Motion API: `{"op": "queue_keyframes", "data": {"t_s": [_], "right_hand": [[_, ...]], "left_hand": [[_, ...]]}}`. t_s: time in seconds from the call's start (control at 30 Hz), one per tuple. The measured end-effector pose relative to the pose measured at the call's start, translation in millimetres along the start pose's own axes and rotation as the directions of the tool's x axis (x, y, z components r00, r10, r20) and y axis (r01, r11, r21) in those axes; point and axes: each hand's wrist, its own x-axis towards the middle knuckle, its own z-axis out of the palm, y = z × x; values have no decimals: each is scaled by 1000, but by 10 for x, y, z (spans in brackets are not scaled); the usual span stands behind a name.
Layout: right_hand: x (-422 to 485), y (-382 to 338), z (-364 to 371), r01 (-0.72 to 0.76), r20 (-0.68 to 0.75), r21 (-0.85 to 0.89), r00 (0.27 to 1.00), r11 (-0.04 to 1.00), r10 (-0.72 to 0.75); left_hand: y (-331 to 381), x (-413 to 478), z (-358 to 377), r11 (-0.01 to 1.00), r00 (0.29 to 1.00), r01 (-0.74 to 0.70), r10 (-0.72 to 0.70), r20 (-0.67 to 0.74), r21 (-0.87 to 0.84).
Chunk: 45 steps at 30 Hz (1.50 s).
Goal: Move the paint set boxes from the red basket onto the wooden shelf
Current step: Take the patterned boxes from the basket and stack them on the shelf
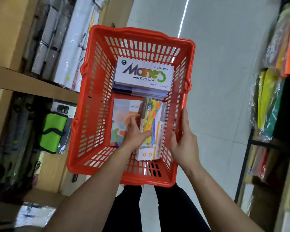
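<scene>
Both bare forearms enter from the lower edge of the frame and reach into the red basket, which sits mid-frame above the pale floor of an aisle. Wooden shelf runs along the left edge, touching or just beside the basket's left rim; dark racking stands well apart on the right, with open floor between.

Left hand: inside the basket, fingers slid under the left edge of the colourful paint box, thumb across its face. Grip closed on it; the box is tilted up on its long side.

Right hand: fingers loosely curled around the basket's right wall, thumb on the outside of the rim. It holds the basket, not a box.

Pastel paint box lies flat on the basket floor, just left of the tilted one, partly under the left hand. Stack of white "Marie's water colour" boxes fills the far end, toward the top of the frame, clear of both hands.
</scene>
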Motion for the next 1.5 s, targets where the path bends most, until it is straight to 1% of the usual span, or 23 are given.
{"op": "queue_keyframes", "data": {"t_s": [0.1,0.17,0.23,0.3,0.4,0.47,0.57,0.63,0.67,0.7,0.73,0.8,0.83,0.87,0.93,1.03,1.1,1.17,1.23,1.33,1.43,1.47,1.5], "right_hand": [[-42,-10,0,-1,4,33,1000,999,1],[-117,-12,1,-12,5,48,1000,999,12],[-250,22,10,-36,3,27,999,999,36],[-388,40,30,-83,30,-3,996,997,83],[-461,-77,6,-105,47,-25,993,994,106],[-418,-251,-68,-96,20,-18,995,995,96],[-352,-609,-246,-66,-94,-123,994,990,54],[-323,-917,-339,-3,-69,-147,998,989,-7],[-327,-1101,-363,44,-14,-143,999,989,-46],[-355,-1287,-376,88,67,-100,994,991,-82],[-405,-1483,-380,125,163,-9,979,992,-121],[-594,-1911,-363,152,344,238,910,959,-229],[-715,-2116,-340,151,387,336,878,929,-283],[-839,-2294,-309,151,397,407,859,901,-323],[-1086,-2607,-231,164,402,507,824,846,-400],[-1407,-3060,-79,161,444,611,740,775,-505],[-1576,-3406,-2,222,436,629,692,744,-575],[-1726,-3749,65,318,417,637,624,702,-661],[-1902,-4081,116,395,411,641,547,658,-730],[-2228,-4516,227,477,426,647,422,596,-800],[-2570,-4950,407,535,486,633,289,560,-825],[-2679,-5095,495,562,505,616,257,553,-824],[-2780,-5225,600,588,520,597,234,546,-821]], "left_hand": [[3,-62,-12,999,998,-46,47,42,-25],[46,-147,-54,996,997,-72,74,22,-48],[134,-286,-139,991,995,-98,100,11,-88],[207,-459,-253,984,995,-97,102,22,-146],[338,-745,-449,978,990,-131,136,24,-162],[423,-955,-583,977,988,-154,155,1,-145],[514,-1332,-827,963,979,-202,198,-41,-181],[588,-1640,-1006,949,970,-242,231,-74,-201],[638,-1814,-1104,939,963,-265,248,-103,-218],[703,-1999,-1201,926,956,-287,261,-132,-246],[779,-2194,-1306,911,949,-308,272,-161,-275],[922,-2587,-1534,881,930,-353,292,-225,-316],[978,-2780,-1653,864,916,-382,306,-260,-327],[1024,-2972,-1767,847,898,-414,320,-300,-333],[1089,-3342,-1987,806,853,-479,332,-404,-348],[1113,-3859,-2279,752,772,-569,350,-531,-333],[1134,-4219,-2449,722,731,-607,343,-590,-332],[1137,-4557,-2611,712,673,-640,337,-659,-289],[1101,-4871,-2772,722,590,-658,319,-742,-212],[931,-5275,-2995,737,434,-670,296,-851,-85],[701,-5666,-3200,748,261,-663,183,-948,-38],[614,-5778,-3280,752,208,-658,139,-968,-33],[521,-5867,-3367,757,171,-652,94,-981,-41]]}}
